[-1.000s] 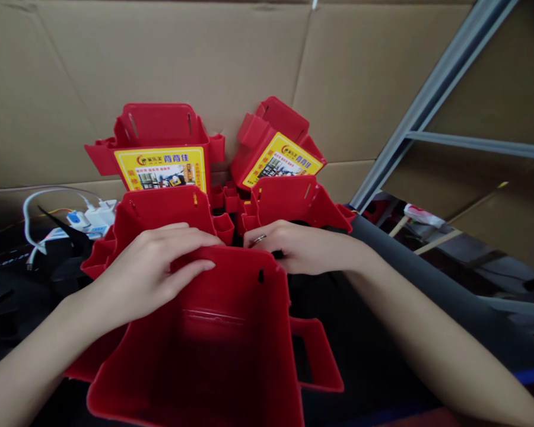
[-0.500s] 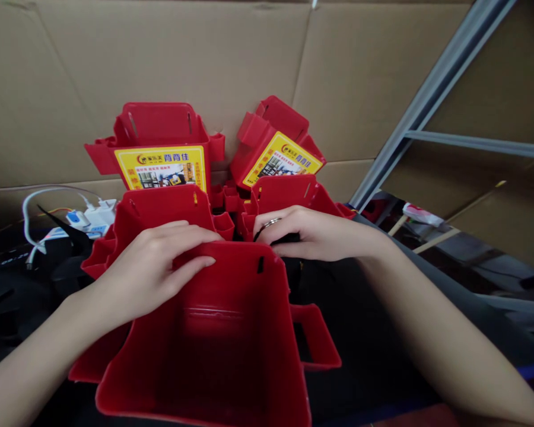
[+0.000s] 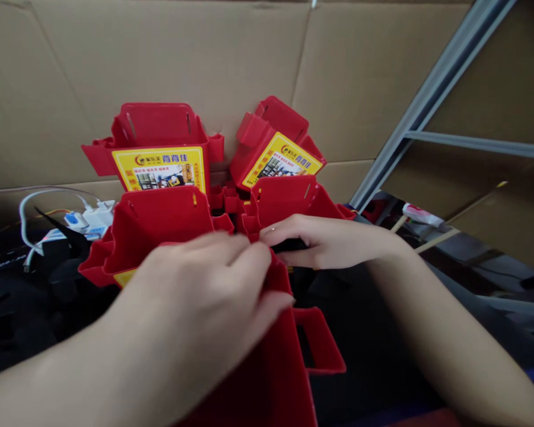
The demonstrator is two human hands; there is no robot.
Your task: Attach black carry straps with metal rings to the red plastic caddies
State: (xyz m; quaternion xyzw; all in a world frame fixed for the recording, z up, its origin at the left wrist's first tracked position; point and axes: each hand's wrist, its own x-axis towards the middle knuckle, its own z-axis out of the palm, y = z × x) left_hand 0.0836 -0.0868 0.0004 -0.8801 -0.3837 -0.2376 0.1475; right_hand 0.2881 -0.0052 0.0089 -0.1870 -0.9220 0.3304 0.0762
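left hand (image 3: pixel 204 296), centre foreground: fingers curled over the top rim of the nearest red plastic bin (image 3: pixel 276 367), which fills the lower centre of the frame. right hand (image 3: pixel 320 240), centre right: fingers bent against that bin's far rim, closed on a small dark object i cannot identify. behind, upper centre: four more red bins, two with yellow labels (image 3: pixel 162 168), against cardboard (image 3: pixel 71 71); white cables (image 3: pixel 48 201) at left.

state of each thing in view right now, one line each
nearest red bin: open top, left hand gripping its far rim
right hand: closed on a dark thing beside that rim
two rear bins: propped against the cardboard, yellow labels showing
two middle bins: upright, open
white charger: plugged in, cable attached
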